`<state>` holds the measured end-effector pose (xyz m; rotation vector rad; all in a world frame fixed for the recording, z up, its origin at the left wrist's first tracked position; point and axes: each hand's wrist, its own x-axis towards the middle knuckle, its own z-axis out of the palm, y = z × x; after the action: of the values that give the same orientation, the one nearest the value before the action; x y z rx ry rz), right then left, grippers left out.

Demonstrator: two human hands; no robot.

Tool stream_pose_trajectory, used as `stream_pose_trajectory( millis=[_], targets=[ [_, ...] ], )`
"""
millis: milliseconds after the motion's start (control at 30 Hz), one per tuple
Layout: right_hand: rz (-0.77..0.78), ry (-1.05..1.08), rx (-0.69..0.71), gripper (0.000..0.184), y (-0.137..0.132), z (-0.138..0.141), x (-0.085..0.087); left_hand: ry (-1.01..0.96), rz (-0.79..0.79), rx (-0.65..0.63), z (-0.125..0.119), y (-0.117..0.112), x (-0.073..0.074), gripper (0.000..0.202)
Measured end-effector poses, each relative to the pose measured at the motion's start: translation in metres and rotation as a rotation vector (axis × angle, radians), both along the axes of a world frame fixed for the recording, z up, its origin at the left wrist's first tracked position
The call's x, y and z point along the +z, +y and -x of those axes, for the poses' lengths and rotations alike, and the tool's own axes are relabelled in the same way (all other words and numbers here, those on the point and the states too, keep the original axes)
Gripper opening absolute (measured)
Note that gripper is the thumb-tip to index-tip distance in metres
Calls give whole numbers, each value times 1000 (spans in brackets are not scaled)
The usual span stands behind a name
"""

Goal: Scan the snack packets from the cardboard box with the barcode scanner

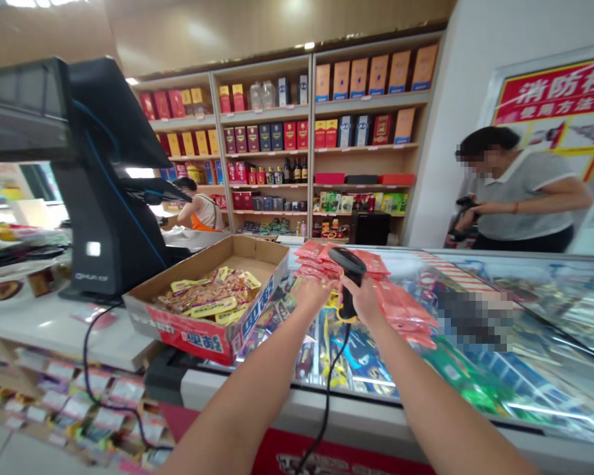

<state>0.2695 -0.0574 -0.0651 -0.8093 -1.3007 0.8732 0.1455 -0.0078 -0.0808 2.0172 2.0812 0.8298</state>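
Observation:
A black handheld barcode scanner (pixel 349 264) with a yellow trigger is held upright in my right hand (pixel 365 298), its fingers wrapped round the handle. Its cable drops toward the counter's front edge. My left hand (pixel 314 290) is just left of the scanner, at the near edge of a pile of pink-red packets (pixel 311 252). Its fingers are curled in, and what they hold, if anything, is hidden. More pink-red packets (pixel 400 307) lie in a stack to the right of my right hand, on the glass counter (pixel 376 377).
An open cardboard box (pixel 272 254) with yellow-and-brown snack packets stands left of my hands. Beyond it is a dark register screen (pixel 24 109). A person (pixel 525 198) stands at the right, another (pixel 202 204) at the back. Shelves (pixel 366 100) of boxes line the wall.

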Motion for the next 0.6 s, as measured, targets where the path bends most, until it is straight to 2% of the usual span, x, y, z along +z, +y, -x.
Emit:
stream_pose_trajectory(
  millis=[100, 200, 267, 367, 467, 600],
  targets=[
    [-15, -76, 23, 32, 0, 1, -5, -111, -52, -10, 1, 14, -17, 44],
    [-33, -132, 26, 30, -2, 3, -3, -391, -5, -106, 10, 27, -24, 22],
    [-29, -145, 22, 30, -3, 3, -3, -678, -52, -215, 17, 35, -24, 21],
    [-3, -132, 19, 30, -4, 4, -3, -1067, -230, -315, 25, 42, -21, 20],
    [22, -104, 56, 29, -6, 5, -3, -1289, -352, -256, 29, 45, -20, 23],
    [83, -53, 132, 30, -9, 5, -3, -1513, -419, -205, 28, 48, -24, 34]
  ],
)
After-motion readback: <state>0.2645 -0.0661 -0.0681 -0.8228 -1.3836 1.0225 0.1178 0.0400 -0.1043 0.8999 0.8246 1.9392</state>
